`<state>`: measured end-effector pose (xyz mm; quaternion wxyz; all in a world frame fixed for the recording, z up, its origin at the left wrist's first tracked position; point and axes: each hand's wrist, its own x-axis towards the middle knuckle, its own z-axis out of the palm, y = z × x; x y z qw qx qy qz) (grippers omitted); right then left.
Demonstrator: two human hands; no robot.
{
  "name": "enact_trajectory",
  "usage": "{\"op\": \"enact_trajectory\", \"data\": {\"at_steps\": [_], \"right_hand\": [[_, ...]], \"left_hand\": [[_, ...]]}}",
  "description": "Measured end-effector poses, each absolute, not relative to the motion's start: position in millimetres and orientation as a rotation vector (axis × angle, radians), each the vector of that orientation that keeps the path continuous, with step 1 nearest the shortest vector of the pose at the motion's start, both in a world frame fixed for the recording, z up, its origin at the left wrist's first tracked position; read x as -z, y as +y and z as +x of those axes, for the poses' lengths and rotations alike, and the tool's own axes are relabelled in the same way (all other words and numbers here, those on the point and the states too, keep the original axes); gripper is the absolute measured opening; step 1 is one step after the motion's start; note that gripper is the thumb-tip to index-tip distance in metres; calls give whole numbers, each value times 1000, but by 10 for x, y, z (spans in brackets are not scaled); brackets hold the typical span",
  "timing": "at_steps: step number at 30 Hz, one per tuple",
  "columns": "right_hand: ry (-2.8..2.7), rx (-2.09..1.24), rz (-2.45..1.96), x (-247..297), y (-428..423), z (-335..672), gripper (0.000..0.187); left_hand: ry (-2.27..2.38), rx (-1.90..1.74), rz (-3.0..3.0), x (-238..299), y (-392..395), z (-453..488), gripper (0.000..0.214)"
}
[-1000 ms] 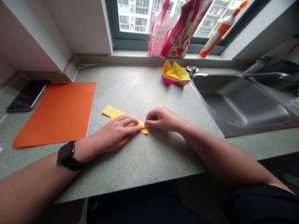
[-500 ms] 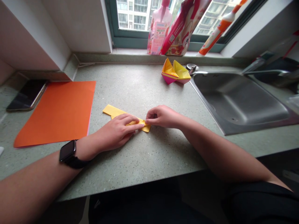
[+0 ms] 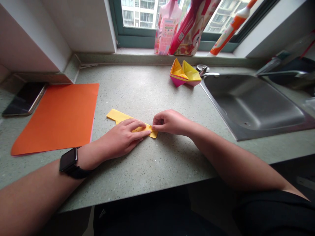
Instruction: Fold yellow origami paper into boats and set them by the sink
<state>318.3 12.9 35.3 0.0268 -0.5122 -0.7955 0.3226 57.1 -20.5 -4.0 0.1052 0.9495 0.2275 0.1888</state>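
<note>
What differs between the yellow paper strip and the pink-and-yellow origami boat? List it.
The yellow paper strip lies flat and long on the counter; the pink-and-yellow origami boat stands up in peaked folds. The strip is one colour, the boat two. The left hand and right hand rest on the strip; neither touches the boat. Both are folded paper.

My left hand (image 3: 120,138) lies palm down with its fingers stretched toward the right; my right hand (image 3: 171,122) curls into a pinch just beside those fingertips (image 3: 144,132), almost touching them.
</note>
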Motion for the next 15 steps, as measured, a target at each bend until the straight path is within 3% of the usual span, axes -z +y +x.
{"op": "enact_trajectory", "data": {"at_steps": [15], "right_hand": [[-2469, -988, -1558, -335, 133, 3184, 12]], "left_hand": [[641, -630, 2649, -29, -154, 544, 24]]}}
